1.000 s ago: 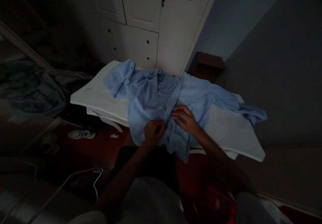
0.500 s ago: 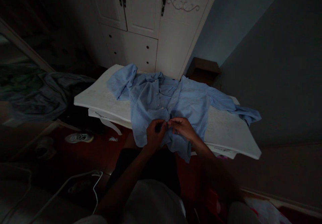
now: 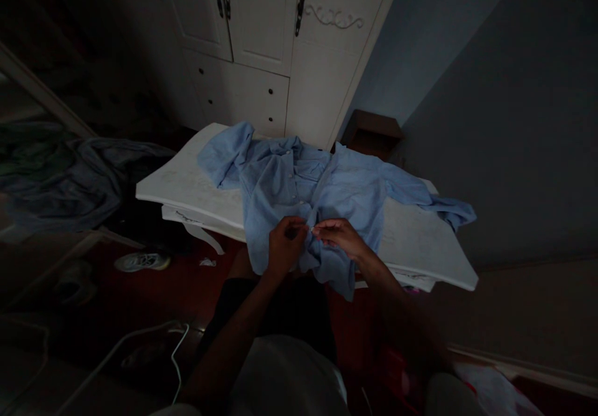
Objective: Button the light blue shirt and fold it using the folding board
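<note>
A light blue button-up shirt (image 3: 346,189) lies spread, front up, across a white board (image 3: 187,182). Its sleeves trail off to the left and right. My left hand (image 3: 284,248) and my right hand (image 3: 339,236) meet at the lower part of the shirt's button placket, near the board's front edge. Both hands pinch the fabric there, fingers closed, tips almost touching. The shirt's hem hangs over the front edge, partly behind my hands.
A white wardrobe (image 3: 280,48) with drawers stands behind the board. A brown box (image 3: 371,134) sits at its right. Dark clothing (image 3: 70,179) is piled at left. A shoe (image 3: 142,260) and a white cable (image 3: 175,357) lie on the red floor.
My hands have drawn closer together on the placket; the right hand went from lying over the cloth to pinching it. The view shifted slightly.
</note>
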### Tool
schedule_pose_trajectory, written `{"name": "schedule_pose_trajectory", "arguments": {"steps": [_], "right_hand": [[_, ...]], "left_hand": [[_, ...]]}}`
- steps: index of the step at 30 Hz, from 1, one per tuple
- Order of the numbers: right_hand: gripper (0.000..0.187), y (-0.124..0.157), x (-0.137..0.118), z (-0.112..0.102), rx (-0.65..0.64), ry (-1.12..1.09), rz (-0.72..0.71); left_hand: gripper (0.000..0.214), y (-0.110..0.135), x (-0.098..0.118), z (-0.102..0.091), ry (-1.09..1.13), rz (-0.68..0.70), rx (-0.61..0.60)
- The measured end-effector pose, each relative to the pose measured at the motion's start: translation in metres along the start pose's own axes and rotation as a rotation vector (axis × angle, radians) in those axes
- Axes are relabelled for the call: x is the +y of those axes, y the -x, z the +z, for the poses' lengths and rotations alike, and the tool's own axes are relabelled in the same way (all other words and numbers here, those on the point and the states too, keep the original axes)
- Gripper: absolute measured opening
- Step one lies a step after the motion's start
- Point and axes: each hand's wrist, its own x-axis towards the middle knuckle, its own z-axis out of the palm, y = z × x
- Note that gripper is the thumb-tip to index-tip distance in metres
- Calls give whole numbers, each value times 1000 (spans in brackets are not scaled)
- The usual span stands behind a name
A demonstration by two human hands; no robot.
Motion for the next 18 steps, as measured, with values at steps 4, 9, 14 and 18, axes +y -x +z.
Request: {"name": "schedule_pose_trajectory", "arguments": {"steps": [4,9,14,18], "right_hand": [[35,-2,5,0,-44,122,-117],[30,6,4,-4,41,502,-434],[62,38,21,-32,411,839,-571],[77,70,49,-56,704,869,-393]], "left_hand": [[6,1,2,-5,-87,34,-92],[13,10,2,-20,-194,93,-143],[19,38,-14,-66,-418,169,168],[47,54,-44,-100,-424,-178,360]]}}
